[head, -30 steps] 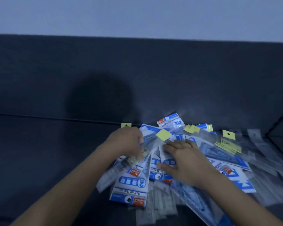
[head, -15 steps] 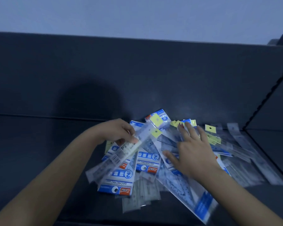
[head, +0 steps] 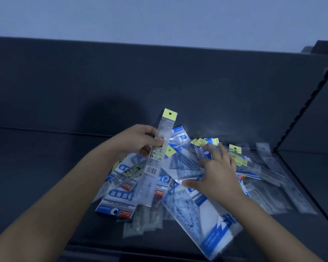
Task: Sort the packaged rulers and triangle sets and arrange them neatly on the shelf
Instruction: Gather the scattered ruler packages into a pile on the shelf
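Sorting step, judged early in the task, since nearly all packs are seen heaped in one mixed pile on the dark shelf point(head: 45, 167). At the left of the pile, the left hand point(head: 138, 140) is closed in a narrow grip round a packaged ruler point(head: 153, 167), which is held nearly upright over the heap with its yellow header tab point(head: 169, 114) uppermost. Below it, a blue-and-white geometric set point(head: 117, 202) is seen lying flat among other packs. Further right, the right hand point(head: 216, 173) is laid on the heap with its grip wide, fingers spread and nothing held, over a clear pack of triangles point(head: 184, 167). A large triangle set point(head: 206, 224) is seen projecting toward the front edge below the wrist. At the far right, loose clear rulers point(head: 284, 182) are strewn on the shelf. The next move is judged to call for the ruler to be carried off the heap and laid with its like on the shelf, while the heap is steadied so that the slippery sleeves are not dragged along. Compared with the frame half a second earlier, the ruler is raised from a low slant across the pile to a near-vertical pose; the right hand is found much as before, flat on the heap.
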